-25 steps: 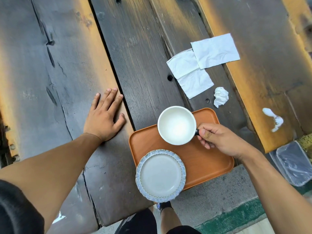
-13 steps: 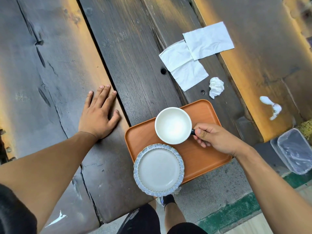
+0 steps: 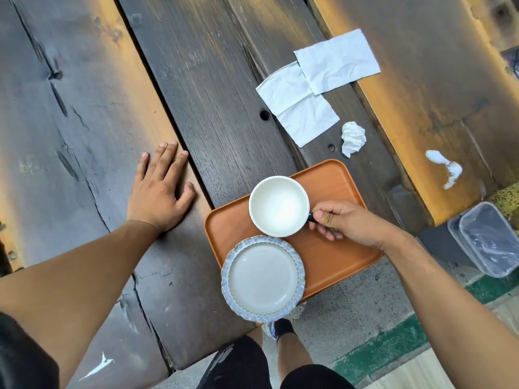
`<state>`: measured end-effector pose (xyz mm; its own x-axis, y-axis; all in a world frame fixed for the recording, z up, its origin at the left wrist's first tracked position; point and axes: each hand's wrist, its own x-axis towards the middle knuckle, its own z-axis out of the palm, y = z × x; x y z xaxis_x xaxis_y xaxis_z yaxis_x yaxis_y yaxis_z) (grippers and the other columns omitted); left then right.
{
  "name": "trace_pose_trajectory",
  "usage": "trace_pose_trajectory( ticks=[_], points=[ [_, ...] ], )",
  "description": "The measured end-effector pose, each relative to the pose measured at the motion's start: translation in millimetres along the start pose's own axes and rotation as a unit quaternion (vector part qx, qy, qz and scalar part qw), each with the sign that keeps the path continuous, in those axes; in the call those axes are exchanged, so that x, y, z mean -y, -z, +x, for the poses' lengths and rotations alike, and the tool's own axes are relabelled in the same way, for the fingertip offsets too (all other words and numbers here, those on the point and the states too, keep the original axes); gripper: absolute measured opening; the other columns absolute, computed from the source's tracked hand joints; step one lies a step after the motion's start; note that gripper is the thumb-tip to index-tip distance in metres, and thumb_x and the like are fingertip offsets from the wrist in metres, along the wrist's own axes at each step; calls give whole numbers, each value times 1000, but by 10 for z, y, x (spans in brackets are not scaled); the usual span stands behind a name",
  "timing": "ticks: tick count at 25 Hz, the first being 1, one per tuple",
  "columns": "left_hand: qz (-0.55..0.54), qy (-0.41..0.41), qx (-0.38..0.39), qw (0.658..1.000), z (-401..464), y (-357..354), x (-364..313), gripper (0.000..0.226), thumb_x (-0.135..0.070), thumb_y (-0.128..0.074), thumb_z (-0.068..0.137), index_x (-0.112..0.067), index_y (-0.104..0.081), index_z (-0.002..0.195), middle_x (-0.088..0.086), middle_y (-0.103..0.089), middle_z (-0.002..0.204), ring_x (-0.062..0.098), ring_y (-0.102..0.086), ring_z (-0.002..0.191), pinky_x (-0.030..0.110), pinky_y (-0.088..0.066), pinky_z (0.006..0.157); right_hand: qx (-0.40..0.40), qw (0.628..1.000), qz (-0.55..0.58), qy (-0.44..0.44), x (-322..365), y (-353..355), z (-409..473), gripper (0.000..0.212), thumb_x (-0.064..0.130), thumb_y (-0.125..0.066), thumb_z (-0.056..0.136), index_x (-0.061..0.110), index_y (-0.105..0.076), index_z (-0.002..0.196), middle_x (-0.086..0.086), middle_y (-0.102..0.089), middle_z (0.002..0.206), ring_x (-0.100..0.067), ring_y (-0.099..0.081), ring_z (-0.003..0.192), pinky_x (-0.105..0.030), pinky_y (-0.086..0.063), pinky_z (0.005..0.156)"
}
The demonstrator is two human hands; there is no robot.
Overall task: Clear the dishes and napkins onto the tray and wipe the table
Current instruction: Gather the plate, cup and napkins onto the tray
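Note:
An orange tray [image 3: 334,256] lies at the near edge of the dark wooden table [image 3: 213,88], partly overhanging it. A blue-rimmed plate [image 3: 262,277] sits on the tray's near left corner. My right hand [image 3: 342,224] pinches the dark handle of a white cup [image 3: 278,206] over the tray's far left part; whether the cup rests on the tray I cannot tell. My left hand [image 3: 160,189] lies flat on the table, left of the tray, fingers spread. Two flat white napkins [image 3: 337,61] [image 3: 297,105] and a crumpled napkin [image 3: 353,137] lie beyond the tray.
A white smear [image 3: 446,168] marks the table's right plank. A clear plastic container [image 3: 486,238] sits lower at the right, off the table. My legs and a shoe [image 3: 276,329] show below the table edge on grey ground.
The cup in my right hand has come slightly nearer over the tray, toward the plate. My left hand stays flat on the table. The camera view has shifted a little.

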<state>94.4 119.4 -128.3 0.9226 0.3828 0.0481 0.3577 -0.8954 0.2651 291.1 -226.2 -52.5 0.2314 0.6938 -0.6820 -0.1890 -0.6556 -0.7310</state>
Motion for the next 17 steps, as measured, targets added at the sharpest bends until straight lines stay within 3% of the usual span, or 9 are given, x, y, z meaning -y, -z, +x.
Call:
trace_pose_trajectory(
  ticks=[5, 9, 14, 17],
  points=[
    [3, -2, 8, 1000, 27, 23, -18, 68, -42, -39, 96, -13, -39, 157, 12, -29, 169, 30, -23, 158, 55, -12, 128, -52, 998, 15, 9, -15, -31, -53, 20, 17, -52, 104, 8, -68, 97, -7, -63, 74, -10, -52, 59, -24, -41, 55],
    [17, -5, 28, 999, -15, 42, -33, 67, -42, -34, 99, -11, -36, 159, 14, -28, 170, 32, -22, 158, 55, -10, 128, -149, 984, 101, 10, -25, -118, -120, 18, 11, -54, 102, 2, -66, 112, -16, -69, 79, -18, -66, 62, -27, -52, 56],
    [40, 74, 16, 996, 303, 79, -363, 63, -44, -37, 98, -4, -43, 145, 27, -46, 145, 46, -42, 135, 62, -25, 119, -384, 920, 81, 21, -109, -133, -235, 21, 13, -57, 102, 5, -73, 90, -8, -73, 73, -14, -68, 60, -29, -54, 59],
    [47, 81, 44, 995, 660, -31, -631, 69, -48, -37, 97, -5, -37, 151, 30, -37, 153, 47, -31, 146, 62, -18, 123, -443, 889, 112, 30, -129, -54, -283, 32, 27, -59, 102, 6, -73, 81, -6, -71, 63, -14, -64, 53, -28, -51, 53]
  ],
)
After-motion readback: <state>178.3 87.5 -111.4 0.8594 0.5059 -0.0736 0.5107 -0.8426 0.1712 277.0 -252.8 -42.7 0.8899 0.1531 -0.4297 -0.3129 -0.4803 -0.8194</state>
